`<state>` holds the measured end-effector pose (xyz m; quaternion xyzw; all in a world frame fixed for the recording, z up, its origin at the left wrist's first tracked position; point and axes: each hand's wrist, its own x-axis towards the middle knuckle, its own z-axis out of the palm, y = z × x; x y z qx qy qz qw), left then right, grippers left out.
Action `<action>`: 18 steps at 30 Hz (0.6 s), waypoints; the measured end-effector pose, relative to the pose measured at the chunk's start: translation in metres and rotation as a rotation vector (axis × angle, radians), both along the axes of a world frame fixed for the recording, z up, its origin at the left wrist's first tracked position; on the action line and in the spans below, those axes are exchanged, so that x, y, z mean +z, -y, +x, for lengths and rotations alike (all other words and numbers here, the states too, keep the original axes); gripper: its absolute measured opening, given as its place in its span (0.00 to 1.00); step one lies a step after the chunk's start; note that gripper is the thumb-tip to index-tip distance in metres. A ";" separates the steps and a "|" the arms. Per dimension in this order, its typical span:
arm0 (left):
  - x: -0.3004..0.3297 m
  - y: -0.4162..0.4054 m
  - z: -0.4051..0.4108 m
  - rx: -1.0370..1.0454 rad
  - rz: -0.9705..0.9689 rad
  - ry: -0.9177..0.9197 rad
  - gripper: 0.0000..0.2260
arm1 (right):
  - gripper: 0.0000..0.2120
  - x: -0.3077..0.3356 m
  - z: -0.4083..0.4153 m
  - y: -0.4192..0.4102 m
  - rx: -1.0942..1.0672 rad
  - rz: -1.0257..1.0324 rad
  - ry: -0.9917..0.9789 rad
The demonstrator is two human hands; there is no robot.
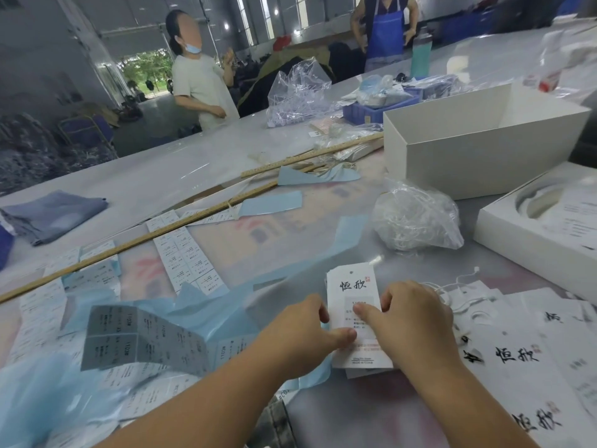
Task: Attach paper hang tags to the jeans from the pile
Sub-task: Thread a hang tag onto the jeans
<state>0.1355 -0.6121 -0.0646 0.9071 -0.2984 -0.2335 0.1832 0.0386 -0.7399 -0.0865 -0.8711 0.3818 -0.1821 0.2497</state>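
Note:
A small stack of white paper hang tags [352, 286] with black brush lettering lies on the table in front of me. My left hand [300, 331] holds the stack's left edge, thumb on the top tag. My right hand [416, 318] rests over the right side, thumb pressing a sticker area on the top tag. More hang tags with white strings [517, 354] spread at the right. Sticker label sheets [187, 257] and blue backing paper [206, 315] lie at the left. A folded grey-blue jeans piece [55, 211] sits at the far left.
A clear bag of white strings [416, 218] lies behind the tags. An open white box [478, 156] and a box lid [533, 234] stand at the right. Two wooden rulers [193, 218] cross the table. Two persons stand beyond the far edge.

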 end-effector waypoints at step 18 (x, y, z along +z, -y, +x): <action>0.001 0.001 0.001 0.005 0.035 -0.061 0.17 | 0.07 0.016 -0.006 0.012 0.112 0.104 -0.098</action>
